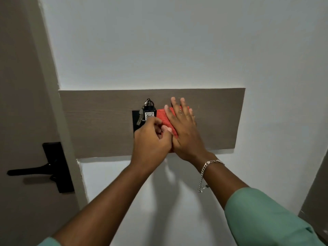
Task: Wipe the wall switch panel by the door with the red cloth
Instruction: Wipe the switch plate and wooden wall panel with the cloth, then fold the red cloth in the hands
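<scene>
A black switch panel is set in a brown wooden strip on the white wall, right of the door. A black key fob with keys hangs in it. The red cloth lies flat on the panel's right part, pressed there by my right hand, fingers spread over it. My left hand is curled in front of the panel's lower left, thumb and fingers pinched near the cloth's left edge just under the key fob. Most of the panel is hidden by hands and cloth.
The door stands at the left with a black lever handle and its pale frame. White wall surrounds the wooden strip. A silver bracelet hangs on my right wrist. A dark edge shows at far right.
</scene>
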The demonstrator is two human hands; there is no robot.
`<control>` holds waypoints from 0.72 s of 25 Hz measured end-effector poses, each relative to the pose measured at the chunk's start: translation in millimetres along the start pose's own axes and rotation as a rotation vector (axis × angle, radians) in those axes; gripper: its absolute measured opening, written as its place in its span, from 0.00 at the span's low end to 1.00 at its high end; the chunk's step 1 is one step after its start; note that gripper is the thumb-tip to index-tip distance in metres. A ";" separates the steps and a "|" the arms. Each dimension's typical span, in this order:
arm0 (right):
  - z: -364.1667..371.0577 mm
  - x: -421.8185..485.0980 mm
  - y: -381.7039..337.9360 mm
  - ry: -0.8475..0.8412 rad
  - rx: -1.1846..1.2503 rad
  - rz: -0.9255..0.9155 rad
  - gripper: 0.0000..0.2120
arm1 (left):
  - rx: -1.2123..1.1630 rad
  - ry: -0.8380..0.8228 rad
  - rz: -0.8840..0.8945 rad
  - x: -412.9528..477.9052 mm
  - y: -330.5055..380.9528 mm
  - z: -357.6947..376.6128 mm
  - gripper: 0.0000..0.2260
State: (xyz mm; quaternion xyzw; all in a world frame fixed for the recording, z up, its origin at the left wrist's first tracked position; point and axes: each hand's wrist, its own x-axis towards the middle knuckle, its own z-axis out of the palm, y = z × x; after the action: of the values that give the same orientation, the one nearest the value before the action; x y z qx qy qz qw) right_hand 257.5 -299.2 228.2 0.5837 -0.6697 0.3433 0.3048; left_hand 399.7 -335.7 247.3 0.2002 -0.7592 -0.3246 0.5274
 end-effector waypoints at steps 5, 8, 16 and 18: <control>-6.2 -12.5 0.4 -0.008 0.165 0.052 0.28 | -0.461 0.106 -0.503 -15.3 13.1 30.5 0.09; -5.8 -37.6 5.9 -0.030 0.278 0.124 0.27 | -0.582 -0.005 -0.644 -27.9 11.1 46.2 0.09; -40.5 -212.8 78.6 0.028 0.811 0.859 0.30 | -0.490 -0.492 -1.000 -105.3 -19.5 175.3 0.14; -65.5 -269.3 118.5 0.117 0.917 1.146 0.36 | -0.523 -0.627 -1.055 -137.0 -11.0 235.6 0.14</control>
State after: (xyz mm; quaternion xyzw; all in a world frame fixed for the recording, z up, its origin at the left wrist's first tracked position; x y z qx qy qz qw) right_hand 176.2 -81.8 35.9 0.1917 -0.6414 0.7250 -0.1618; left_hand 229.8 -188.5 92.8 0.3067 -0.5731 -0.7553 0.0833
